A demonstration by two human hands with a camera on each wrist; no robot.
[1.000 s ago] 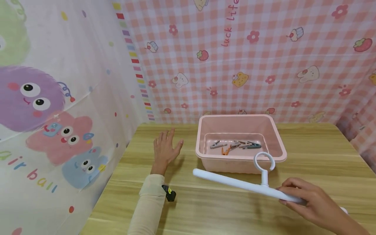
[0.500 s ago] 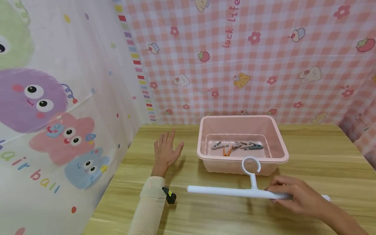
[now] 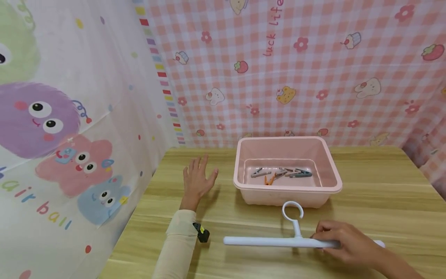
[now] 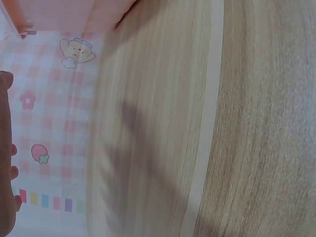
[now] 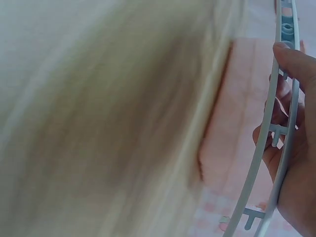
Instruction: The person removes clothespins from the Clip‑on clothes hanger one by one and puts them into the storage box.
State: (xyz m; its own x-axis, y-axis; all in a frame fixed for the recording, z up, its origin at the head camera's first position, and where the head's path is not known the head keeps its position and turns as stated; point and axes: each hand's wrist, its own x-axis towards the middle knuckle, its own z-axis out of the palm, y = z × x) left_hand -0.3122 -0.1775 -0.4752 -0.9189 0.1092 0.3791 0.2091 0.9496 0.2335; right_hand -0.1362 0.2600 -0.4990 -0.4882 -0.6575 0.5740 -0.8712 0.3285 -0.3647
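In the head view my right hand [image 3: 343, 241] grips a white plastic hanger [image 3: 265, 242] by the right part of its bar. The bar lies nearly level above the table, its round hook [image 3: 284, 212] pointing up. In the right wrist view the hanger [image 5: 254, 213] shows two parallel rails joined by short crosspieces, with thumb and curled fingers around it. My left hand [image 3: 196, 181] holds nothing, fingers spread, left of a pink plastic basin [image 3: 285, 198]. Its shadow falls on the table in the left wrist view, where part of the hand [image 4: 6, 168] shows.
Several clothes pegs lie inside the basin, among them an orange peg [image 3: 268, 180] and a dark teal peg [image 3: 302, 174]. A small black device [image 3: 202, 233] sits at my left wrist. Patterned cloth [image 3: 299, 77] hangs behind the wooden table [image 3: 376, 182].
My right hand has brought the hanger down, nearer to me and slightly left, and its bar has turned from slanted to nearly level. My left hand stays in place.
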